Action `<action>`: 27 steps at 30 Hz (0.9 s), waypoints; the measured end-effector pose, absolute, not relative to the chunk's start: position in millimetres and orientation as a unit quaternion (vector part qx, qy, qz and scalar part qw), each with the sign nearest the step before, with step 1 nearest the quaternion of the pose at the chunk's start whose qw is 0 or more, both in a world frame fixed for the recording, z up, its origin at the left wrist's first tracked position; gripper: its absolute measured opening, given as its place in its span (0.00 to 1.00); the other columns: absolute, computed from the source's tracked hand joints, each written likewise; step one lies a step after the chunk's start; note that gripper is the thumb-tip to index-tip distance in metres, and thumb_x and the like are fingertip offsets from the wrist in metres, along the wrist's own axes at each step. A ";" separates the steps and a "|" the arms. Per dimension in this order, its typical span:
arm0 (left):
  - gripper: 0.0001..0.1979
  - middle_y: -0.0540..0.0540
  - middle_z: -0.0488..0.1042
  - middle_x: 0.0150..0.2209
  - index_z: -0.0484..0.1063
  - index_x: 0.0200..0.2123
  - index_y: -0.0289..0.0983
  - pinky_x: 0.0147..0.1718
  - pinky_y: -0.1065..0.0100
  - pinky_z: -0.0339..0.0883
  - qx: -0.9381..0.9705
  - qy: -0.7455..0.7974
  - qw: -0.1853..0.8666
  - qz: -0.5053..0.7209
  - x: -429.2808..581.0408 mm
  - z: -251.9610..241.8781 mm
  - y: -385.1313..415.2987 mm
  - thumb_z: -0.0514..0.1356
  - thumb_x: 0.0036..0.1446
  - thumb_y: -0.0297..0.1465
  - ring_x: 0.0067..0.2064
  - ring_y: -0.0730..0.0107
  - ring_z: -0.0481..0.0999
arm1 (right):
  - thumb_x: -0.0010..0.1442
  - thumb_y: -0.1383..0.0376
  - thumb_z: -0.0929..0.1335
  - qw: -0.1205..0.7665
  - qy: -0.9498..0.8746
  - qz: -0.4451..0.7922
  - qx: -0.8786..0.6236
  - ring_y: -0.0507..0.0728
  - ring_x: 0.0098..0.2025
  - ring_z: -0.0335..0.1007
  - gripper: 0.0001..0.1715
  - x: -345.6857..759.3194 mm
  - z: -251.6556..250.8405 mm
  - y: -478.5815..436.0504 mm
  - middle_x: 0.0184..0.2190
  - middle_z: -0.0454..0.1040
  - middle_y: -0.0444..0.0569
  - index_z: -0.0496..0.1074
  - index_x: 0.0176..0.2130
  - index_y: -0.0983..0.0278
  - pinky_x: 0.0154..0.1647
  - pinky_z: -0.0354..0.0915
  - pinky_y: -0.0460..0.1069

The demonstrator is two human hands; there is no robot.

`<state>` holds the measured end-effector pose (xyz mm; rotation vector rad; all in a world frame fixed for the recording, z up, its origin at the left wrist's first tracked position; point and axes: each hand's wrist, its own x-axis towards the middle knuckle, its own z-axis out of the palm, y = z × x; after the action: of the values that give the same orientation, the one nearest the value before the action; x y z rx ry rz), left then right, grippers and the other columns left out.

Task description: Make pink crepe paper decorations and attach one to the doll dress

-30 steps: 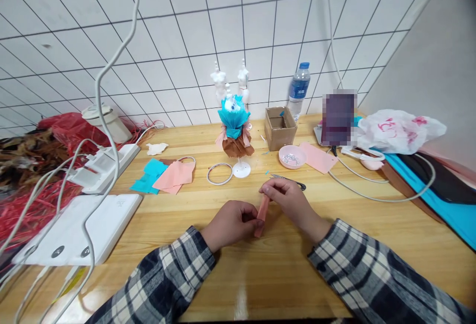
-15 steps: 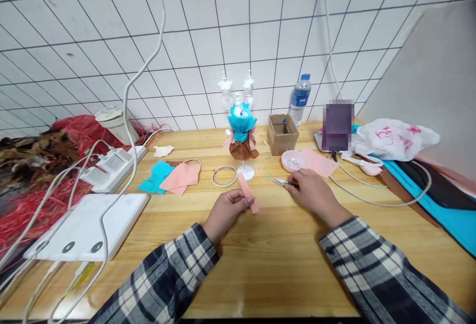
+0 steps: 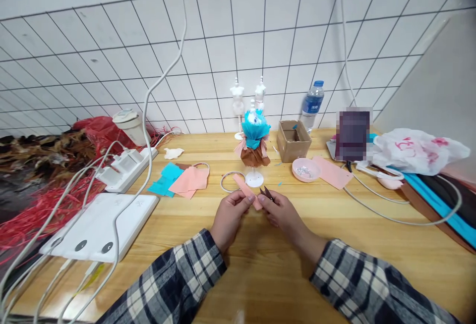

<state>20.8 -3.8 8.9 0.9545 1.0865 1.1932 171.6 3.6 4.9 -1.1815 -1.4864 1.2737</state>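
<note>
A narrow strip of pink crepe paper [image 3: 242, 185] is pinched between the thumb and fingers of my left hand [image 3: 228, 217]. My right hand [image 3: 285, 213] is closed on a small pair of scissors [image 3: 267, 194], whose pointed blades are apart and face away from me. Its fingertips are close beside the strip's lower end; I cannot tell whether they touch it. Just beyond both hands stands a miniature dress form [image 3: 254, 133] in blue, pink and brown paper, on a round white base. A thin metal-looking ring [image 3: 222, 184] lies partly behind the strip.
Blue paper [image 3: 163, 178] and pink sheets [image 3: 191, 180] lie left. A pink bowl [image 3: 316, 171] of small shiny pieces, a cardboard box [image 3: 293, 148] and a water bottle [image 3: 312, 105] stand right. Cables cross a white device [image 3: 100, 225] and a power strip [image 3: 126, 173].
My right hand has picked the scissors up off the table and brought them left to the pink strip. My left hand still holds the strip. The view has shifted slightly.
</note>
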 end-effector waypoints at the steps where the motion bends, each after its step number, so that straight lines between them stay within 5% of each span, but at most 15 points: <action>1: 0.12 0.49 0.75 0.28 0.77 0.31 0.34 0.31 0.72 0.58 0.405 0.468 0.593 0.515 20.3 8.6 -3.7 0.68 0.49 0.38 0.29 0.75 0.65 | 0.56 0.52 0.66 0.406 -0.589 0.515 -0.472 0.52 0.26 0.58 0.17 171.6 5.6 4.5 0.22 0.62 0.42 0.66 0.29 0.63 0.26 0.55 0.46; 11: 0.11 0.45 0.79 0.31 0.79 0.30 0.34 0.41 0.66 0.66 0.429 0.471 0.595 0.490 26.7 22.6 -7.5 0.68 0.50 0.38 0.36 0.65 0.75 | 0.56 0.52 0.67 0.365 -0.613 0.514 -0.477 0.51 0.25 0.52 0.18 181.2 4.3 1.3 0.21 0.58 0.40 0.64 0.26 0.63 0.25 0.50 0.46; 17: 0.19 0.43 0.80 0.39 0.77 0.43 0.36 0.45 0.63 0.66 0.464 0.412 0.634 0.461 21.0 20.3 -5.0 0.66 0.52 0.41 0.42 0.62 0.76 | 0.57 0.56 0.67 0.352 -0.628 0.511 -0.470 0.50 0.25 0.53 0.15 191.0 4.2 6.2 0.21 0.59 0.40 0.66 0.27 0.64 0.25 0.50 0.46; 27: 0.12 0.43 0.81 0.35 0.79 0.33 0.34 0.43 0.65 0.68 0.469 0.442 0.637 0.424 20.2 20.4 -3.2 0.69 0.48 0.36 0.38 0.64 0.77 | 0.55 0.55 0.67 0.323 -0.643 0.517 -0.464 0.50 0.26 0.51 0.16 194.7 6.6 6.7 0.21 0.56 0.40 0.63 0.25 0.63 0.26 0.49 0.46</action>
<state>20.2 -3.2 20.4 1.0707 1.0089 0.9685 194.7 6.7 6.6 -1.2190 -1.6878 1.3561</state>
